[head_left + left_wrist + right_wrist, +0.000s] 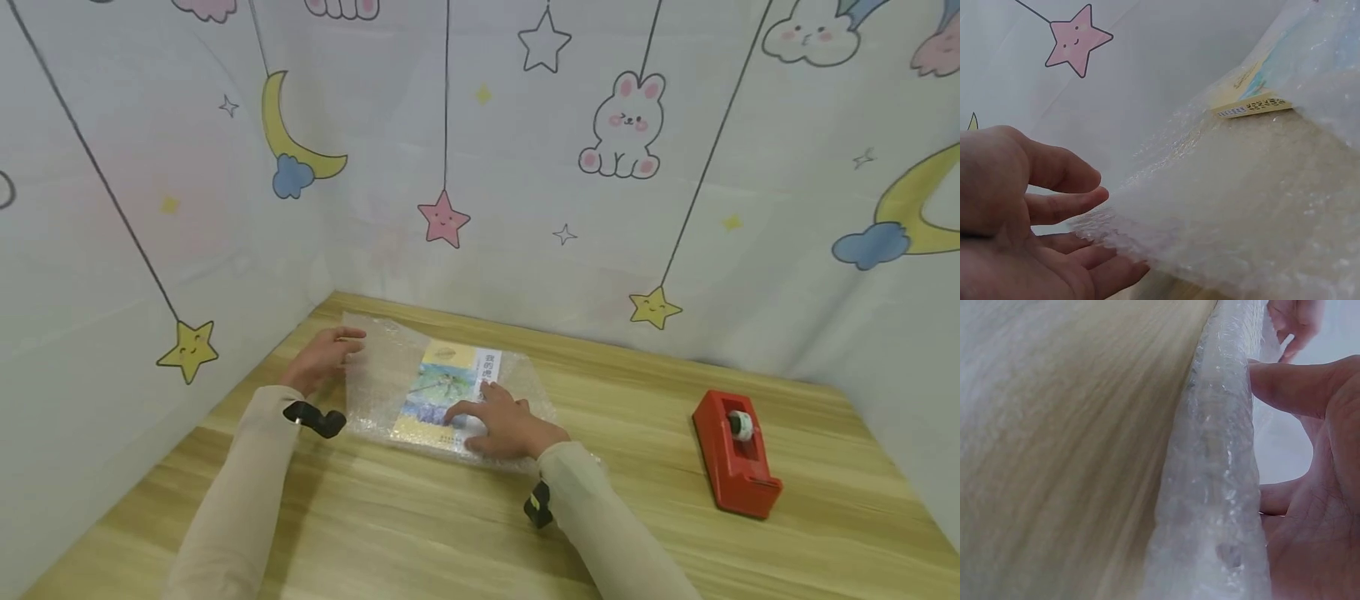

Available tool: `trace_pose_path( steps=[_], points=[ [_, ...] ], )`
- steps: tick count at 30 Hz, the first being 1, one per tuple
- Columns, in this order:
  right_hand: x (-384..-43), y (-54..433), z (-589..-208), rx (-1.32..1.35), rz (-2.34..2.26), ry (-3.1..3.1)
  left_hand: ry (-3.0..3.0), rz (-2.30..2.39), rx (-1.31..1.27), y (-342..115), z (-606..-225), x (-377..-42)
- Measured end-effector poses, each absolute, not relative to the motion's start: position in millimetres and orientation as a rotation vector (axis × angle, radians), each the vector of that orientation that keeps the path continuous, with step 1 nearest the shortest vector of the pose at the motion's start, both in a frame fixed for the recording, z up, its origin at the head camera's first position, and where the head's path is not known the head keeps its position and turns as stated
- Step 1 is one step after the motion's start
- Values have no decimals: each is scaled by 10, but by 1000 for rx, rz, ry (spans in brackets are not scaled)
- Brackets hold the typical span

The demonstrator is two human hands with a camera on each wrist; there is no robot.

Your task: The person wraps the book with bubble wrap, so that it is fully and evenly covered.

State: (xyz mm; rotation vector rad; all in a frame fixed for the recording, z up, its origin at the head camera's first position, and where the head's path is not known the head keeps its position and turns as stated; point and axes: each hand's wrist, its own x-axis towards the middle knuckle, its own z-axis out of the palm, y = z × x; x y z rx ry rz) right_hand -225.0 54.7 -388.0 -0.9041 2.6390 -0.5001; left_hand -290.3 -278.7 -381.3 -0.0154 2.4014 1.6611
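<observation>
A book (442,383) with a yellow, blue and white cover lies inside clear bubble wrap (373,379) on the table. My right hand (504,423) rests on the wrapped book with its fingers spread. In the right wrist view, the thumb and fingers touch the upper face of the bubble wrap (1213,462). My left hand (318,362) is at the wrap's left edge, fingers fairly straight. In the left wrist view, the lower fingers reach under the raised edge of the bubble wrap (1210,206), and the book's end (1254,107) shows inside the opening.
A red tape dispenser (738,458) with a small tape roll stands to the right on the wooden table (390,533). A white curtain (525,275) printed with stars, moons and rabbits hangs behind the table and along its left side.
</observation>
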Motion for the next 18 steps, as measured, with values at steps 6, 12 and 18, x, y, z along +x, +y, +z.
trace_pose_path(
  steps=[6, 12, 18],
  points=[
    [-2243, 547, -3881, -918, -502, 2638, 2447, 1657, 48, -2761, -3846, -2877],
    [-2243, 540, -3879, -916, -484, 2645, 2399, 1786, 115, -2746, -3865, -2904],
    [-2251, 536, -3872, -917, -478, 2657, 2371, 1852, 193, -2684, -3809, -2891]
  ],
)
